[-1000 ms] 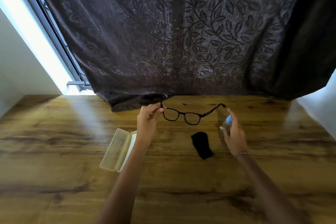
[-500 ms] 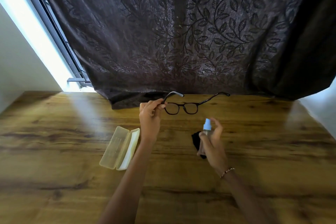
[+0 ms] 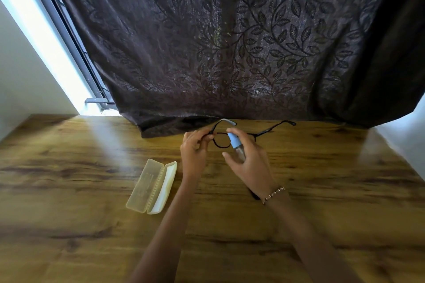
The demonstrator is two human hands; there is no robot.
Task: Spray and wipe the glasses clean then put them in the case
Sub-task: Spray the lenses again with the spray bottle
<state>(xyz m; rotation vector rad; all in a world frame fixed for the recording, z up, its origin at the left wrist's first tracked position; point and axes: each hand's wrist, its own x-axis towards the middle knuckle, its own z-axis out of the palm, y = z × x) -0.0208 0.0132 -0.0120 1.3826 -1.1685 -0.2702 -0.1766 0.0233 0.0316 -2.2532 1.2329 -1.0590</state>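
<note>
the left grip [image 3: 194,151] pinches the black glasses [image 3: 264,132] at one hinge, holding them over the far side of the wooden bench [image 3: 69,202]. the right grip [image 3: 251,163] curls round a small spray bottle [image 3: 235,142] just before the lenses. the open case [image 3: 153,186] lies left of both.

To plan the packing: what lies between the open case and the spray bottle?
The left hand, pinching the glasses, as the head view shows.

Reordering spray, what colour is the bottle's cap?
The cap is light blue; head view shows it.
</note>
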